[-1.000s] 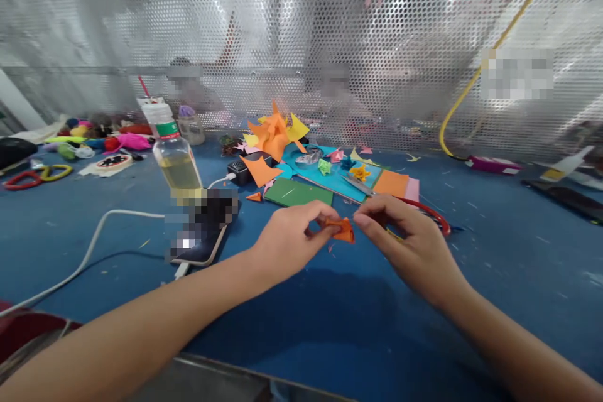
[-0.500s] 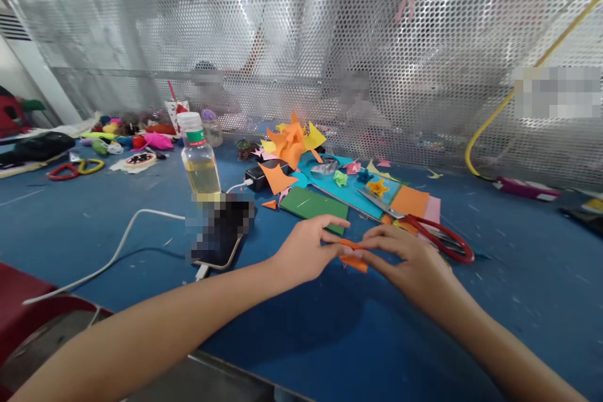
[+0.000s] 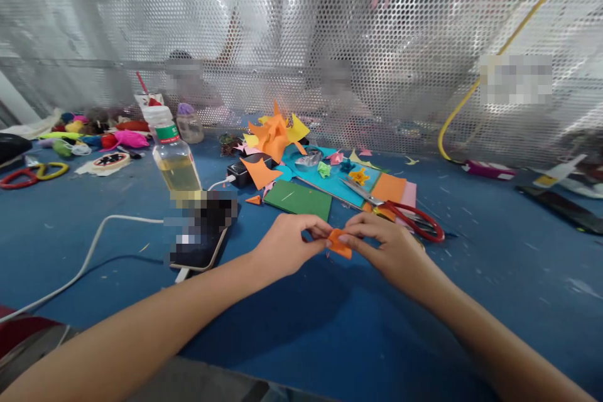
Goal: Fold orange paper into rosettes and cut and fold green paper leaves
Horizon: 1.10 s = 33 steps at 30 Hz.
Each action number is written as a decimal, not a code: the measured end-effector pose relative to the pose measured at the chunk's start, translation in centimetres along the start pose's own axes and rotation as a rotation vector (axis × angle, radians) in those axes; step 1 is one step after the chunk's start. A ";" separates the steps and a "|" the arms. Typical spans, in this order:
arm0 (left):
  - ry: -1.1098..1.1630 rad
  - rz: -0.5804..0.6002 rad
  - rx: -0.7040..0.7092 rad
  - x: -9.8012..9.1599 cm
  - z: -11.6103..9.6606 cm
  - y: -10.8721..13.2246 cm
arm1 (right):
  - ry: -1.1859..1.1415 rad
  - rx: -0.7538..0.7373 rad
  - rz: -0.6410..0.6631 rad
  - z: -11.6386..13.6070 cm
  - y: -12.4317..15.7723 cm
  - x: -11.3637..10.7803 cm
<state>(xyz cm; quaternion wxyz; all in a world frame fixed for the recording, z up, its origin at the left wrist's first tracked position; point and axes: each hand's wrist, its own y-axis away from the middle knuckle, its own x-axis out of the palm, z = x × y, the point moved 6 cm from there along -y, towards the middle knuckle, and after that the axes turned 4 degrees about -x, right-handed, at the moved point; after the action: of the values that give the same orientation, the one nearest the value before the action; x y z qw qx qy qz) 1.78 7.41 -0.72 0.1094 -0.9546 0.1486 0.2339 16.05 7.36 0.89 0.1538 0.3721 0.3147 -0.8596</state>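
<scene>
Between my two hands is a small folded piece of orange paper, held just above the blue table. My left hand pinches its left edge between thumb and fingers. On the opposite edge my right hand has it pinched the same way. Red-handled scissors lie beyond my right hand, blades pointing left over coloured sheets. A green paper pad lies just past my left hand. Small folded paper shapes, among them a yellow one and a green one, rest on a blue sheet.
A phone on a white cable lies left, by a bottle of yellowish liquid. Orange paper scraps pile up behind. Red-and-yellow-handled scissors lie far left. A perforated metal panel spans the back; a dark phone-like object lies right.
The orange paper has turned so a broader face shows, and my fingers have closed in around it. The camera view has shifted right and down, so everything appears further left.
</scene>
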 end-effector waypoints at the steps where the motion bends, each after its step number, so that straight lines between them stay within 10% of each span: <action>1: -0.016 -0.011 0.007 0.0 -0.1 0.0 | 0.008 -0.013 0.001 0.2 0.0 0.0; 14: -0.025 0.086 0.021 0.5 -0.5 0.0 | -0.003 -0.047 -0.094 0.2 0.1 -0.4; 17: -0.249 0.152 0.013 -1.5 -0.3 -0.9 | 0.062 -0.084 -0.129 0.1 0.1 -0.5; 23: -0.696 -0.147 -0.222 -10.2 4.0 -3.1 | 0.079 -0.065 -0.091 -0.5 0.1 0.0; 33: -0.780 -0.088 -0.279 -10.5 5.1 -3.1 | 0.081 -0.046 -0.062 -0.5 0.3 0.2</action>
<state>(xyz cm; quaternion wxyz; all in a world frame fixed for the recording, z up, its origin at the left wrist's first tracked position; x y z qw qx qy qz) -8.18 14.18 0.28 0.0370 -0.8055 0.0219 0.5910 16.33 7.46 0.40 0.1230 0.3930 0.3518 -0.8406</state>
